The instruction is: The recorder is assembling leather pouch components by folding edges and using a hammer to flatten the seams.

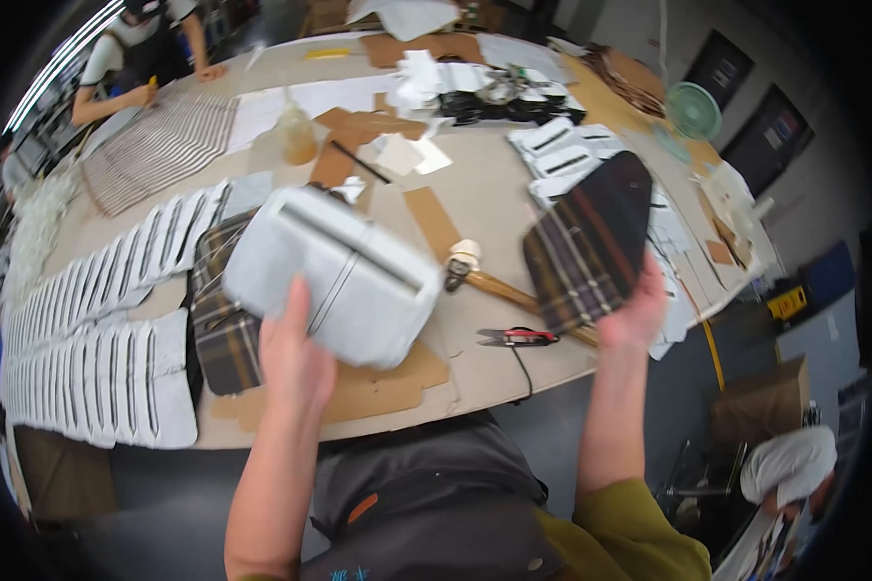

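My left hand (295,358) is closed on a pale grey-white panel (358,305) with rounded corners, a long slot and thin dark lines across it. The panel is raised over the table and slightly blurred. On the other side, my right hand (639,310) grips the lower right edge of a dark plaid fabric panel (591,242), also lifted and tilted. More plaid pieces (231,344) lie at the left, partly under the pale panel. Between my hands rest a wooden-handled hammer (502,289) and thread snips (518,337) with red on the handle.
Overlapping slotted white pieces (97,382) fill the table's left; similar ones (557,155) lie at the right. Cardboard (397,387) sits by the front edge. Farther back are a bottle of amber liquid (297,140), striped cloth (170,145) and a green fan (693,111). A co-worker (140,58) leans over the far left.
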`<move>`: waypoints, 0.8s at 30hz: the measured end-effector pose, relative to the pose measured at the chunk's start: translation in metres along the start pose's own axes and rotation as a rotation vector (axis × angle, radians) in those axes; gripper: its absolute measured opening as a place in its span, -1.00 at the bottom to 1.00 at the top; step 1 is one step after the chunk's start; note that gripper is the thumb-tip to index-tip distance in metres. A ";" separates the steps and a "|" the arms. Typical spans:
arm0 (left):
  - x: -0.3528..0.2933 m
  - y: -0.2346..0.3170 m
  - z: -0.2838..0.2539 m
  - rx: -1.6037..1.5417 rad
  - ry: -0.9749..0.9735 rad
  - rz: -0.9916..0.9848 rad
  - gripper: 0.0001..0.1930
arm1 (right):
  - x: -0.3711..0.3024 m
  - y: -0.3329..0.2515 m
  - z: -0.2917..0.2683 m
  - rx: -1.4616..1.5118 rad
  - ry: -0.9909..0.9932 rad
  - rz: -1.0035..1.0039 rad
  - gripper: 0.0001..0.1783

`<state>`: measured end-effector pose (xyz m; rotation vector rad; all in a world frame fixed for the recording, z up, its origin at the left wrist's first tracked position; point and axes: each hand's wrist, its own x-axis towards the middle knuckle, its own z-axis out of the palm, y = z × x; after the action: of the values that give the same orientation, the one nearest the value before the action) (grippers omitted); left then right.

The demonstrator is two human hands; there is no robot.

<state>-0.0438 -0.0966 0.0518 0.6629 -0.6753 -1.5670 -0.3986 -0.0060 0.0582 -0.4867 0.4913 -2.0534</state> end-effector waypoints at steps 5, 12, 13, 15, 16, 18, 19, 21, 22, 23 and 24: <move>0.050 -0.004 0.027 0.218 0.082 0.109 -0.40 | -0.045 0.027 0.083 -0.333 -0.138 -0.035 -0.62; -0.011 0.054 -0.018 0.685 0.036 0.415 -0.57 | -0.084 0.147 0.091 -1.285 -1.091 -0.068 -0.71; -0.024 0.060 -0.023 0.794 0.012 0.361 -0.71 | -0.083 0.154 0.090 -1.357 -1.136 -0.143 -0.69; -0.054 0.064 -0.038 1.118 -0.165 0.331 -0.84 | -0.055 0.156 0.089 -1.408 -1.059 -0.119 -0.68; -0.067 0.058 -0.043 1.205 -0.295 0.292 -0.84 | -0.041 0.155 0.092 -1.477 -0.961 -0.119 -0.67; -0.077 0.027 -0.050 1.308 -0.553 0.371 -0.81 | -0.026 0.156 0.092 -1.584 -0.976 -0.050 -0.66; -0.079 0.013 -0.049 1.358 -0.534 0.429 -0.80 | -0.021 0.158 0.093 -1.680 -0.984 0.023 -0.65; -0.084 -0.005 -0.045 1.392 -0.518 0.478 -0.79 | -0.020 0.167 0.096 -1.739 -1.028 0.057 -0.64; -0.087 -0.010 -0.044 1.412 -0.479 0.527 -0.78 | -0.021 0.171 0.098 -1.786 -1.072 0.089 -0.62; -0.088 -0.014 -0.045 1.432 -0.439 0.575 -0.76 | -0.021 0.174 0.101 -1.796 -1.074 0.093 -0.62; -0.090 -0.015 -0.049 1.423 -0.437 0.574 -0.76 | -0.021 0.176 0.104 -1.823 -1.086 0.115 -0.65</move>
<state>-0.0089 -0.0079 0.0109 0.9832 -2.1415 -0.4815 -0.2105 -0.0885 0.0503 -2.2603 1.4617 -0.4079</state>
